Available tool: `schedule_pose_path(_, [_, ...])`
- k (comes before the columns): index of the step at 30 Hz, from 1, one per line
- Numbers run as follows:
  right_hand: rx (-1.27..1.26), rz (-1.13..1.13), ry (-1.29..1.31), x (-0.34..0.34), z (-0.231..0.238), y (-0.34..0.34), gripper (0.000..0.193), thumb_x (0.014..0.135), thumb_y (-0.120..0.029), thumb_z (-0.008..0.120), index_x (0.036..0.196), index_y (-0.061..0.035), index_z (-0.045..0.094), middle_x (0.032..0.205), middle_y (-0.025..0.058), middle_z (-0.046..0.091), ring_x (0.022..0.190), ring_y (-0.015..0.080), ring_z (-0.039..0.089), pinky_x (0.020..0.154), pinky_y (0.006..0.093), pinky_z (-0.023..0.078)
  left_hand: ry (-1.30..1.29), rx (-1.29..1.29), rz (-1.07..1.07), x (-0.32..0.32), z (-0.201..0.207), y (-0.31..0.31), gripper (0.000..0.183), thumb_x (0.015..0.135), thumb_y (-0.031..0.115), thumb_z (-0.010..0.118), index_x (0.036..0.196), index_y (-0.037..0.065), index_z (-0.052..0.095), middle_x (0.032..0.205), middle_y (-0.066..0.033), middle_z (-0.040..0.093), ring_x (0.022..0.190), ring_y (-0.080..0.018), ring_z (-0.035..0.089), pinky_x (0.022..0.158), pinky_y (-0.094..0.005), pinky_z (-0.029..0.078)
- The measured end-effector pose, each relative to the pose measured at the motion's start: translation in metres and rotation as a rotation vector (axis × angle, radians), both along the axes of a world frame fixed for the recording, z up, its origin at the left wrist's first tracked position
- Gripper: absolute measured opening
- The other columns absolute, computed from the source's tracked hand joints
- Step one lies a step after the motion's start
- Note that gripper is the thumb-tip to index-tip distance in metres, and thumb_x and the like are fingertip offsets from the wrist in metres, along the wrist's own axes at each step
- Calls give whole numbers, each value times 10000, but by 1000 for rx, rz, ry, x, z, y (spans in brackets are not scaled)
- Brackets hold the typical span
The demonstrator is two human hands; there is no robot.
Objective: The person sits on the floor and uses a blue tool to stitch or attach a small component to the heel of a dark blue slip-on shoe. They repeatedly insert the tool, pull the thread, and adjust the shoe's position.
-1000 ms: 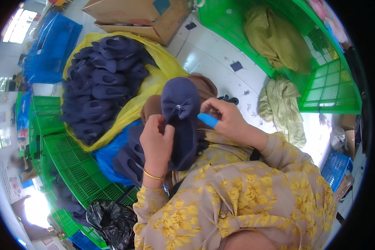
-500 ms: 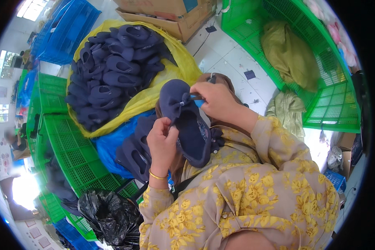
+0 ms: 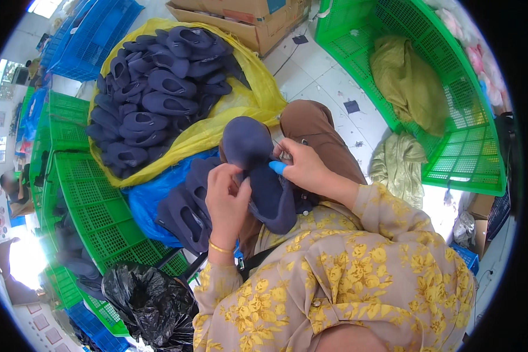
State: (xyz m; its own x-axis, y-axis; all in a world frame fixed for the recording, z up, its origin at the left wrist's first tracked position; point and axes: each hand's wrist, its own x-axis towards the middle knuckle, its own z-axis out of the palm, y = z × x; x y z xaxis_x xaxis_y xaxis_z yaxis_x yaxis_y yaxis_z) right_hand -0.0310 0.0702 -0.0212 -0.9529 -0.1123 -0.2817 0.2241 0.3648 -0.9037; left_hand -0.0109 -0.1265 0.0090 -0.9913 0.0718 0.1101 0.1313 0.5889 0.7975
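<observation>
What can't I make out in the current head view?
Head view:
- Navy fabric slipper: toe partly blurred.
- Bare left hand: exact contact with the slipper hidden by the hand itself.
- Bare right hand: anything inside its curled fingers is hidden by them.
- Crumpled black plastic bag: folds hide any contents.
- Brown cardboard box: cut off by the top edge.

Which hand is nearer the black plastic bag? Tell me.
Left. The left hand, at the dark blue shoe, is above and right of the black plastic bag in the picture; the right hand, across the shoe, lies farther right.
</observation>
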Motion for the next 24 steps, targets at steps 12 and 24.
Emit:
schedule_pose_path(12, [-221,-79,-20,-45,-9,-11,259,799,-238,780,908,-32,667,720,23,635,652,91,558,601,279,454,-114,-174,-596,46,33,11,210,848,235,731,873,31,688,853,-110,624,713,-295,638,603,-362,510])
schedule_pose_path(24, [-372,-4,-92,-42,-4,-14,168,842,-153,738,930,-35,656,693,-51,527,635,40,426,575,236,376,-16,27,89,2,28,-17,192,826,-2,704,1015,-1,671,913,-36,628,693,-96,547,617,-228,458])
